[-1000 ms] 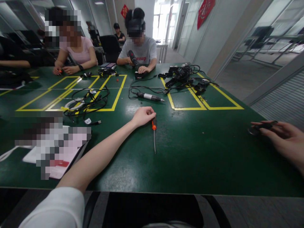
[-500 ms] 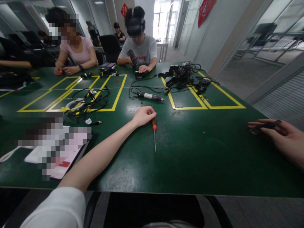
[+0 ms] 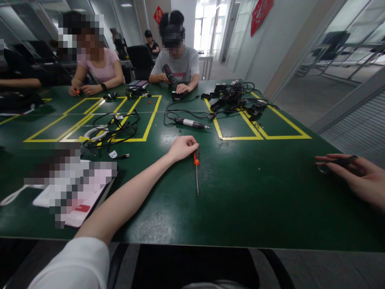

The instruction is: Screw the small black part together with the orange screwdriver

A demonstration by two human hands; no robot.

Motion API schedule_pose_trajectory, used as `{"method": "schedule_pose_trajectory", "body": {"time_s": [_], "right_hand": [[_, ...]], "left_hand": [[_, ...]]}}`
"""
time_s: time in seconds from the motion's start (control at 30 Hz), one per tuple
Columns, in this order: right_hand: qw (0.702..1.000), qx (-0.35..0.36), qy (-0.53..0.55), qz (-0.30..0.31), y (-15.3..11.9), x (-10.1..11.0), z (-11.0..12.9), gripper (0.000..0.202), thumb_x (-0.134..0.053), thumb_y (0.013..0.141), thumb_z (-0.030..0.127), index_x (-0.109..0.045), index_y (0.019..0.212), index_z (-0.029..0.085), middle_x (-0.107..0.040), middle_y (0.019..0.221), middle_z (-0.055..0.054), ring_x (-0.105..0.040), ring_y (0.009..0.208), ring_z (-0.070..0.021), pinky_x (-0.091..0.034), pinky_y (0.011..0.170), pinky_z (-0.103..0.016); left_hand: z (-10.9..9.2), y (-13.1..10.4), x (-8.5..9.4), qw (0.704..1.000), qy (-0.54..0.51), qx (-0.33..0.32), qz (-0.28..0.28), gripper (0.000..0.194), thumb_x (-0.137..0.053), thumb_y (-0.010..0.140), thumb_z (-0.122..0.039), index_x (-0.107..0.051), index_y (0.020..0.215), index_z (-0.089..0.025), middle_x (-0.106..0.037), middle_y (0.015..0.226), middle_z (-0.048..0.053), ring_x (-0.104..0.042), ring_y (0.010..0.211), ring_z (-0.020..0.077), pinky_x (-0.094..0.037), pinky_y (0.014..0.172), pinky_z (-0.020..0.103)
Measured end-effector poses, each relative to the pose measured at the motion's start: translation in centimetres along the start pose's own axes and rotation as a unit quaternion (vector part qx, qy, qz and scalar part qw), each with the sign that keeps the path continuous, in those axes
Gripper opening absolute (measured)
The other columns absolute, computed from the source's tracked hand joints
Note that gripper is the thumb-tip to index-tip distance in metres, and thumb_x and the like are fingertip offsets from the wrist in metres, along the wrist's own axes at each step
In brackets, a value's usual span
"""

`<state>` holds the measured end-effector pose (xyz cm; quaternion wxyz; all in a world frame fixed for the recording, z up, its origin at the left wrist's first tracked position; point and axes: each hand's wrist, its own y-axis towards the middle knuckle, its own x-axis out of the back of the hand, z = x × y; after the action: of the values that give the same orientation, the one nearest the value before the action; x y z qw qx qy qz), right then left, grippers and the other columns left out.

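At the middle of the green table (image 3: 240, 208), my left hand (image 3: 184, 147) has its fingers closed on the handle end of a screwdriver (image 3: 196, 162). The handle is orange and black, and its metal shaft points toward the near edge. Over at the right edge of the view, my right hand (image 3: 357, 172) grips a small dark object (image 3: 343, 161) with a rounded, shiny end; what it is cannot be made out. Beyond my left hand lies a silver and black pen-shaped electric tool (image 3: 190, 123) with a cable.
Black cables (image 3: 230, 96) pile up at the back right; more coiled cables (image 3: 120, 127) lie left of centre. A pink and white pouch (image 3: 80, 208) is at the near left. Yellow tape (image 3: 150, 120) marks the table. Across it, a person (image 3: 188, 62) holds a dark tool; another person sits left.
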<state>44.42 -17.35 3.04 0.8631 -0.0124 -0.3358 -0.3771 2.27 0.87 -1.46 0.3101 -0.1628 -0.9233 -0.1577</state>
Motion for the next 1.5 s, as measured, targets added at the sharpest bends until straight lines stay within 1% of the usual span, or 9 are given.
{"method": "schedule_pose_trajectory", "body": {"time_s": [0.13, 0.27, 0.4, 0.63, 0.87, 1.07, 1.27, 1.37, 1.5], "right_hand": [[0.995, -0.075, 0.036, 0.060, -1.6, 0.6, 0.6, 0.033, -0.075, 0.051, 0.035, -0.075, 0.083, 0.028, -0.084, 0.097, -0.009, -0.077, 0.107, -0.0387, -0.062, 0.101, -0.055], [0.992, -0.025, 0.041, 0.117, -4.2, 0.6, 0.7, 0.035, -0.078, 0.050, 0.040, -0.078, 0.083, 0.027, -0.084, 0.094, -0.009, -0.080, 0.091, -0.0380, -0.068, 0.087, -0.053], [0.978, 0.035, 0.049, 0.200, -7.8, -0.6, 1.1, 0.044, -0.083, 0.066, 0.051, -0.076, 0.101, 0.025, -0.084, 0.107, -0.013, -0.081, 0.102, -0.0349, -0.069, 0.090, -0.044], [0.905, 0.165, 0.125, 0.371, -11.8, -6.5, 5.8, 0.051, -0.074, 0.091, 0.050, -0.063, 0.134, 0.026, -0.081, 0.122, -0.015, -0.079, 0.114, -0.0310, -0.066, 0.095, -0.047], [0.821, 0.252, 0.157, 0.488, -11.7, -13.7, 11.5, 0.050, -0.068, 0.094, 0.039, -0.060, 0.142, 0.024, -0.080, 0.126, -0.013, -0.077, 0.117, -0.0289, -0.061, 0.100, -0.049], [0.805, 0.270, 0.170, 0.501, -11.0, -16.2, 12.1, 0.061, -0.067, 0.095, 0.038, -0.052, 0.152, 0.024, -0.078, 0.132, -0.013, -0.075, 0.118, -0.0298, -0.058, 0.103, -0.053], [0.814, 0.262, 0.189, 0.483, -10.0, -15.7, 11.6, 0.105, -0.084, 0.081, 0.040, -0.027, 0.169, 0.033, -0.059, 0.159, -0.015, -0.066, 0.134, -0.0335, -0.063, 0.084, -0.043], [0.840, 0.284, 0.200, 0.416, -9.1, -15.4, 11.3, 0.085, -0.078, 0.088, 0.043, -0.041, 0.163, 0.032, -0.063, 0.153, -0.014, -0.067, 0.128, -0.0319, -0.062, 0.088, -0.046], [0.864, 0.309, 0.232, 0.321, -8.7, -14.9, 11.4, 0.048, -0.073, 0.093, 0.039, -0.064, 0.139, 0.030, -0.071, 0.135, -0.011, -0.071, 0.112, -0.0282, -0.062, 0.083, -0.043]], "left_hand": [[0.0, 0.0, -0.1, 1.000, 0.003, 0.002, -0.004, 0.016, -0.068, 0.086, -0.031, -0.072, 0.078, -0.017, -0.067, 0.065, -0.001, -0.057, 0.062, 0.0134, -0.037, 0.060, 0.025], [-0.1, 0.1, -0.1, 1.000, 0.004, 0.001, 0.000, 0.016, -0.068, 0.086, -0.031, -0.072, 0.079, -0.017, -0.066, 0.064, -0.001, -0.057, 0.062, 0.0131, -0.038, 0.061, 0.025], [-0.2, 0.1, 0.0, 1.000, 0.005, -0.001, 0.003, 0.017, -0.067, 0.086, -0.030, -0.072, 0.079, -0.016, -0.065, 0.065, -0.001, -0.056, 0.062, 0.0129, -0.037, 0.061, 0.025], [-0.3, 0.1, 0.2, 1.000, 0.012, 0.003, 0.000, 0.016, -0.067, 0.087, -0.030, -0.072, 0.079, -0.016, -0.066, 0.065, -0.001, -0.056, 0.061, 0.0130, -0.036, 0.061, 0.025], [-0.9, -0.2, 0.1, 1.000, 0.012, 0.016, 0.007, 0.022, -0.078, 0.080, -0.037, -0.076, 0.084, -0.016, -0.068, 0.063, -0.002, -0.057, 0.061, 0.0126, -0.037, 0.061, 0.023], [-1.3, -0.1, 0.3, 0.998, -0.009, 0.043, 0.035, 0.014, -0.075, 0.075, -0.025, -0.082, 0.084, -0.016, -0.070, 0.063, -0.001, -0.061, 0.064, 0.0139, -0.041, 0.061, 0.024], [-1.5, 0.2, 1.7, 0.992, -0.088, 0.054, 0.076, 0.015, -0.070, 0.077, -0.023, -0.080, 0.081, -0.013, -0.076, 0.074, 0.003, -0.066, 0.068, 0.0134, -0.049, 0.066, 0.024], [-2.3, 0.5, 3.2, 0.985, -0.156, 0.052, 0.057, 0.014, -0.070, 0.079, -0.025, -0.078, 0.081, -0.013, -0.076, 0.077, 0.004, -0.064, 0.068, 0.0120, -0.048, 0.064, 0.023], [-4.2, 0.6, 5.5, 0.965, -0.259, 0.025, 0.002, 0.010, -0.072, 0.078, -0.024, -0.074, 0.076, -0.014, -0.070, 0.069, 0.001, -0.048, 0.055, 0.0062, -0.037, 0.054, 0.020]]}}
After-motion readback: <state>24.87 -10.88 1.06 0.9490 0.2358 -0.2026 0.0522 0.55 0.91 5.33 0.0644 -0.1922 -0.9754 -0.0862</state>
